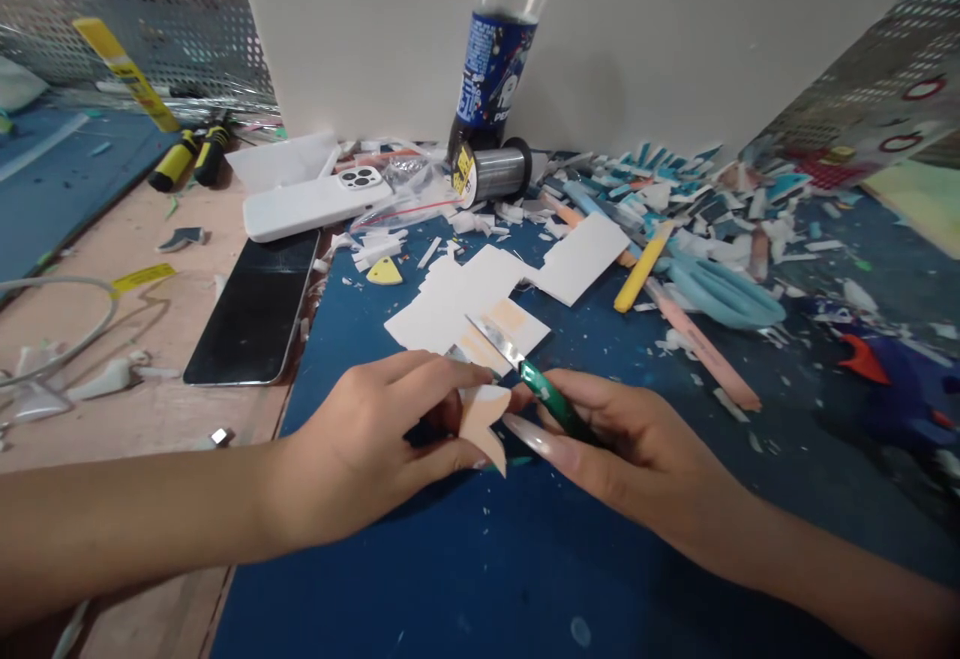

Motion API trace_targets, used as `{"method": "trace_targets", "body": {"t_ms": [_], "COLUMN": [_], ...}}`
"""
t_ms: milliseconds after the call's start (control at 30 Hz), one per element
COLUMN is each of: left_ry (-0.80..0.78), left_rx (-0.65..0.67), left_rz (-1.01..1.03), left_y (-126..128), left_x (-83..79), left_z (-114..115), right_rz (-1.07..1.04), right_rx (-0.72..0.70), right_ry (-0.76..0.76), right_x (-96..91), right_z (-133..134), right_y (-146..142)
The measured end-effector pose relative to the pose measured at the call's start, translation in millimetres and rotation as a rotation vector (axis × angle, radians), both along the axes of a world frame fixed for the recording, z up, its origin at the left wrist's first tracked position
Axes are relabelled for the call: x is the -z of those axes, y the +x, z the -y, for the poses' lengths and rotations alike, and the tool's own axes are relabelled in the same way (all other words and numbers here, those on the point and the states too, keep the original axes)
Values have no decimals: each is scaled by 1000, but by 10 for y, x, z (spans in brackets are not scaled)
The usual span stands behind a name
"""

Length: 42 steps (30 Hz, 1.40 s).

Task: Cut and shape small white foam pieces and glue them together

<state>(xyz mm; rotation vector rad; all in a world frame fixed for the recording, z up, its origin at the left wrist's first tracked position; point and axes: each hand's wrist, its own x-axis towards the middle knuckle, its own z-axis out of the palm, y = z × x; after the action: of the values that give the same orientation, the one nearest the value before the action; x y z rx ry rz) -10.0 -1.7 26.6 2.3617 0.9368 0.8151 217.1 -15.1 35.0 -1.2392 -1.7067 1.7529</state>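
Left hand (360, 439) pinching one notched piece (480, 417) — right hand (637, 449) gripping one green-handled cutting tool (553, 399) | two phones (251, 319) | one bottle (495, 69)

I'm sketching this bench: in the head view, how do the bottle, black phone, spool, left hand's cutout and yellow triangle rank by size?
1. Bottle and black phone: too alike to rank; bottle's top is cut off
2. Spool
3. Cutout in the left hand, partly hidden
4. Yellow triangle

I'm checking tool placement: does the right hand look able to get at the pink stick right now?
Probably yes: only small scraps lie between the right hand and pink stick, though it would likely need to put down the green-handled tool.
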Motion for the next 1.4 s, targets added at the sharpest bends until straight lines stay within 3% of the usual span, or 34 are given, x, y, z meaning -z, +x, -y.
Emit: {"method": "trace_targets", "body": {"t_ms": [167,400,667,833,933,1100,1167,1267,1400], "left_ry": [60,-63,35,-28,-100,-344,-467,-589,-589], "left_rx": [69,27,-7,-18,-41,-85,-119,-158,-112], "left_rz": [-13,-27,-25,6,40,207,279,352,432], "left_y": [-3,7,37,35,29,34,35,32,29], "left_x": [49,85,66,30,14,15,29,50,60], "left_z": [-17,0,30,32,12,-42,-55,-58,-68], "right_rz": [-18,-52,-111,-138,-122,81,177,211,212], "right_rx": [-13,85,114,91,127,118,78,0,-89], "right_ry": [-45,-113,-63,-23,122,720,882,1012,1060], "right_x": [-31,-49,-18,-15,16,57,66,93,135], "right_z": [-10,-16,25,43,52,-14,-64,-127,-187], "right_y": [-61,-94,-138,-135,-57,117,155,183,202]}}
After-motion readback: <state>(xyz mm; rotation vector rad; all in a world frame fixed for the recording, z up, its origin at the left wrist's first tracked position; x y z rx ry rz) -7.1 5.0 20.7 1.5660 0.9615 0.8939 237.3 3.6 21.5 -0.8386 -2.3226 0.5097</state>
